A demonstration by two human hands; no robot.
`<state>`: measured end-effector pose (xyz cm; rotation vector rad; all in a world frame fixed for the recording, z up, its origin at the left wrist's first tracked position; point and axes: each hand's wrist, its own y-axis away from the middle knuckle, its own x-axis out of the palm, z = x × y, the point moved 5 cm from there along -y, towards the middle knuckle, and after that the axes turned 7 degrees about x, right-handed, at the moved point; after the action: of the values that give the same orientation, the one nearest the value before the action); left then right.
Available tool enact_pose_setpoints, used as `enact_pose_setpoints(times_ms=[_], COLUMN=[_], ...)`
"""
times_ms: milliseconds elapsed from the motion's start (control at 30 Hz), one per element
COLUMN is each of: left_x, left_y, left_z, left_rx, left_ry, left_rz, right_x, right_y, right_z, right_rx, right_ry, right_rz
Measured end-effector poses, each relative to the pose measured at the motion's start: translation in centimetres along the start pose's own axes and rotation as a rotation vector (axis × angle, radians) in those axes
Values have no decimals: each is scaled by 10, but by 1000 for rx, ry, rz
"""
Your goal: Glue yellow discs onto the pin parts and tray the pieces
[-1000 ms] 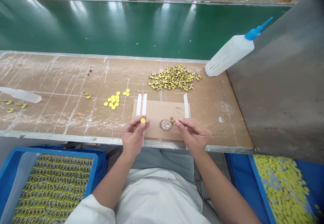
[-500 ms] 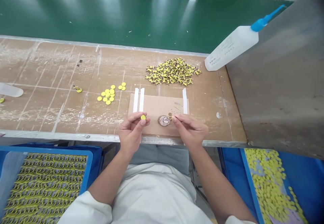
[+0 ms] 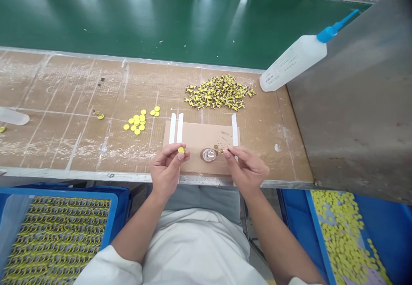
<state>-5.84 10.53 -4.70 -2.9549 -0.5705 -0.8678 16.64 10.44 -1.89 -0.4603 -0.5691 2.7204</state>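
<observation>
My left hand pinches a small yellow disc between thumb and fingertips, over the left side of a taped cardboard sheet. My right hand is closed on a tiny yellow and dark figurine, mostly covered by the fingertips. Between the hands, a shiny puddle of clear glue-like liquid lies on the cardboard, just left of the figurine and apart from it. Beyond the sheet is a heap of similar figurines. Several loose yellow discs lie to the left.
A white bottle with a blue nozzle leans against a metal panel at right. One figurine on a disc is at left. Blue crates below hold rows of figurines and yellow discs. A green belt runs behind.
My right hand has moved a little to the right, drawing the figurine away from the puddle's edge. My left hand holds the disc almost still.
</observation>
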Motion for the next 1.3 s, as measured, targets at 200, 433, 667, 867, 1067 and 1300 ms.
enact_pose_setpoints(times_ms=[200, 433, 667, 867, 1067, 1300], left_x=[0, -1, -2, 1, 27, 43], left_y=[-1, 0, 0, 11, 35, 50], left_z=[-1, 1, 0, -4, -9, -11], left_rx=[4, 6, -7, -112, -221, -254], left_ry=[3, 19, 32, 83, 213, 215], left_rz=[1, 12, 16, 2, 102, 145], right_x=[6, 11, 9, -3, 0, 14], right_y=[-4, -7, -6, 2, 2, 8], right_z=[10, 13, 10, 4, 51, 83], right_rx=[-126, -155, -144, 203, 359, 278], right_ry=[0, 14, -35, -188, -417, -448], right_rz=[93, 114, 105, -45, -20, 93])
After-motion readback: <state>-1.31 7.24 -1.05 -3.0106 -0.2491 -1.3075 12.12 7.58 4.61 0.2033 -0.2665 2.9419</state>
